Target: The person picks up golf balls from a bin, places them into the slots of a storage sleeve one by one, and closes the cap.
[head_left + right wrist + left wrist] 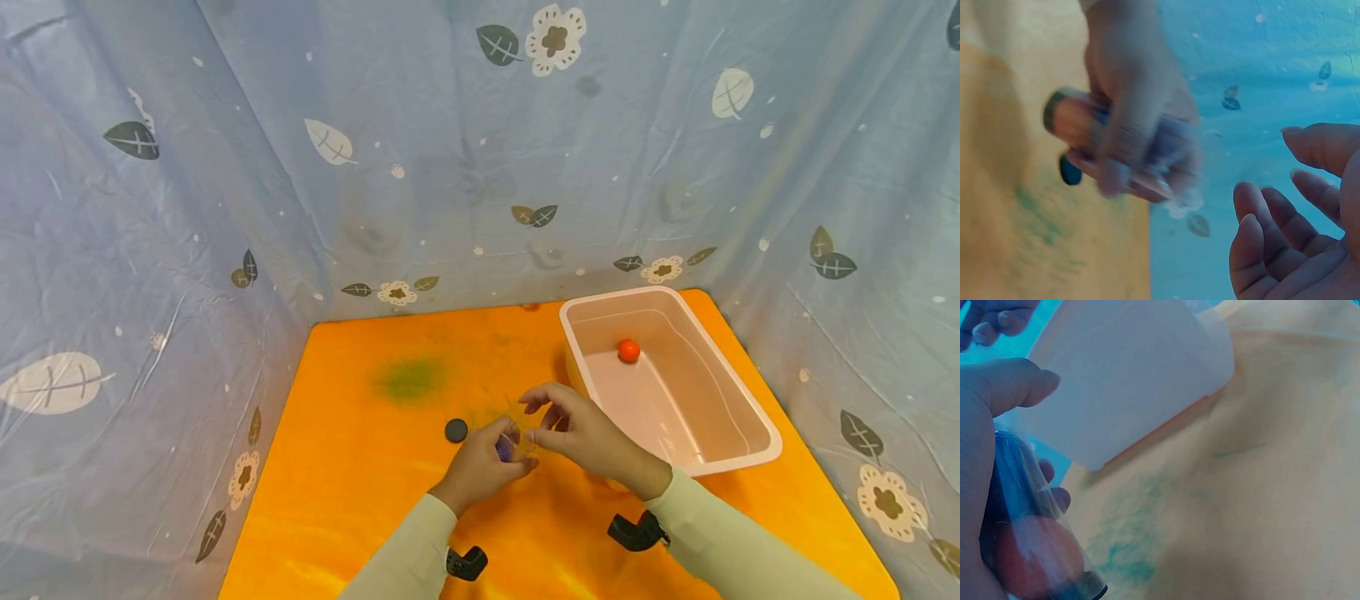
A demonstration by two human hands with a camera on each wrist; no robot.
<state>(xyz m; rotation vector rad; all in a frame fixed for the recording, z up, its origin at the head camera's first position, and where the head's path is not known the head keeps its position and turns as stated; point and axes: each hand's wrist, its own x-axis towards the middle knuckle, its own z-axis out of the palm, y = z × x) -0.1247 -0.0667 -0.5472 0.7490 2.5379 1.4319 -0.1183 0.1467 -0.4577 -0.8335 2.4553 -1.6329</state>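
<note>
My left hand point(480, 468) grips a clear plastic tube point(1047, 494), its fingers and thumb wrapped round the side. Through the wall I see an orange ball point(1038, 557) near the dark-capped end and something blue point(1013, 465) beyond it. The left fingers hide part of the contents. Just right of the tube, my right hand point(581, 425) hovers with fingers loosely bent and nothing between them; the right wrist view shows a gap between it and the tube. A round black lid point(456, 430) lies on the orange tabletop, left of the tube.
A pale pink plastic bin point(588, 367) stands at the right, close beyond my right hand. Inside it, near the back left, lies a red-orange ball point(628, 351). Blue patterned curtains point(465, 150) wall the orange table point(337, 467) at the back and sides.
</note>
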